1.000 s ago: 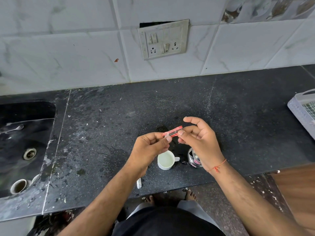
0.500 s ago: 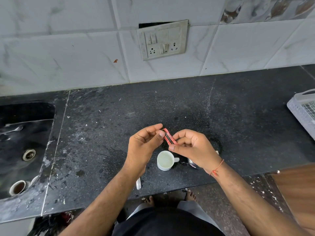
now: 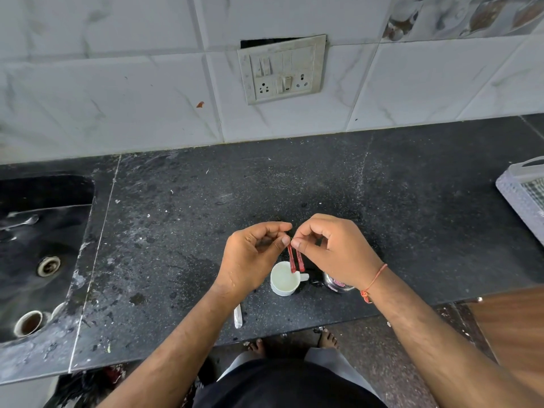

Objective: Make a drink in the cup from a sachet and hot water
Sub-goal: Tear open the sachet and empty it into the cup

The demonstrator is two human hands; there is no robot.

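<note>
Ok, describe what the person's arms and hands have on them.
Both forearms are bare, with no sleeves in view. The left hand shows no rings, watch or band. The right hand has a thin orange-red thread tied round its wrist, knotted with a short tail. No gloves on either hand.

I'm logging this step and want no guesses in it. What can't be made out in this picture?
- Steel vessel, head view: mostly hidden under the right hand; contents unseen.
- Sachet: too small to tell whether it is torn open, or whether powder falls into the cup.
- Grip of the left hand on the sachet top: fingertips cover it.
- Basket: cut off by the right edge.
</note>
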